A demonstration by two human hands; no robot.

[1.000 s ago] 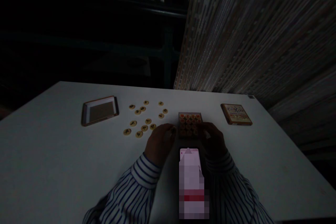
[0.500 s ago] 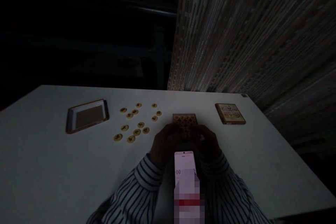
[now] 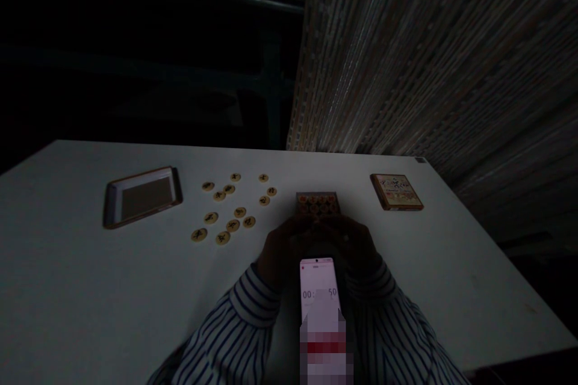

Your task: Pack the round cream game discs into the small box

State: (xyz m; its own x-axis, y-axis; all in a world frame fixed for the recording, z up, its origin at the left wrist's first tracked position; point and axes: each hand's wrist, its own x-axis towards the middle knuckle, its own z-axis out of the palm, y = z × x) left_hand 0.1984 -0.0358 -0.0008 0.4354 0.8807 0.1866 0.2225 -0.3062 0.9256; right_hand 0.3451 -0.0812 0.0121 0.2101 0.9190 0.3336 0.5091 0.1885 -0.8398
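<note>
A small box tray point(image 3: 317, 195) filled with rows of round Chinese chess pieces point(image 3: 316, 208) lies on the white table in front of me. My left hand point(image 3: 285, 248) and my right hand point(image 3: 356, 243) bend over its near part, their fingertips meeting at the middle. The fingers look curled and close together. They cover the near rows, and in the dim light I cannot make out what is under or between them. Between my wrists is a lit phone point(image 3: 316, 280) showing a timer, its lower part blurred by blocks.
Several loose Chinese chess pieces point(image 3: 232, 225) are scattered on the table point(image 3: 112, 289) left of the tray. An open box lid point(image 3: 108, 207) sits further left. At the right lies a closed box with a printed cover point(image 3: 398, 191). A striped curtain point(image 3: 383, 60) hangs behind.
My fingers have drawn together over the near part of the tray, and its far rows show more clearly. The view has shifted slightly. The loose pieces keep their arrangement.
</note>
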